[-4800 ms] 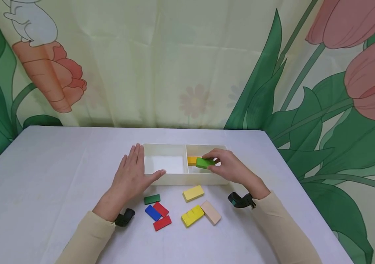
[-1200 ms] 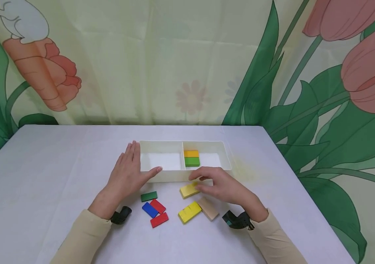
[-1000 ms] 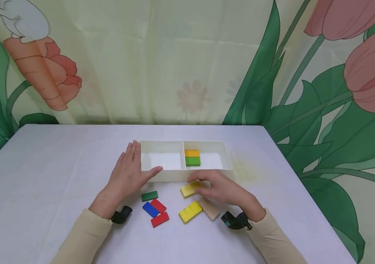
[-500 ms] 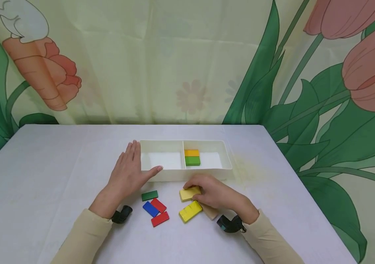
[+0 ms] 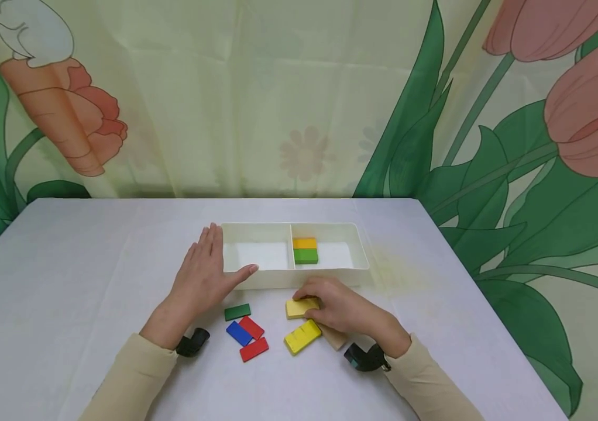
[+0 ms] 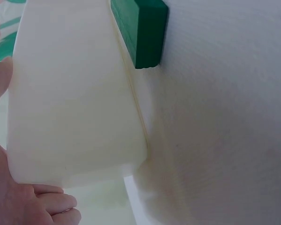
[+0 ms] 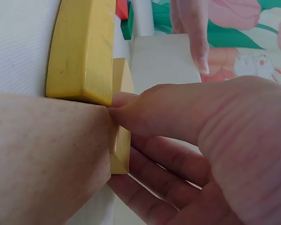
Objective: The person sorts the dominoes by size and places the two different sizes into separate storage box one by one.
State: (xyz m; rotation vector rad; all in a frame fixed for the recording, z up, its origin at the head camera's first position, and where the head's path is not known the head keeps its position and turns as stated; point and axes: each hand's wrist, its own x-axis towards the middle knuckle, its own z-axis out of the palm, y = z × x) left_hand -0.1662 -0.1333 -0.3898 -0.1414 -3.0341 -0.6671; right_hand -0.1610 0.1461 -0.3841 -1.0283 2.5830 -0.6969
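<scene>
My right hand pinches a pale yellow block lying on the table, thumb on its near side and fingertips on its far side. Close beside that hand lie a bright yellow block and a bare wooden block, the latter partly covered by the hand; both look large in the right wrist view. My left hand rests with straight fingers along the left end of a white two-part tray, its thumb at the front rim. An orange block and a light green block sit side by side in the right compartment, against the divider.
In front of the tray lie a dark green block, a blue block and two red blocks. The white-covered table ends at a printed curtain behind.
The right hand has left the light green block beside the orange one in the tray, then come down to the pale yellow block and taken hold of it. The left hand stays at the tray.
</scene>
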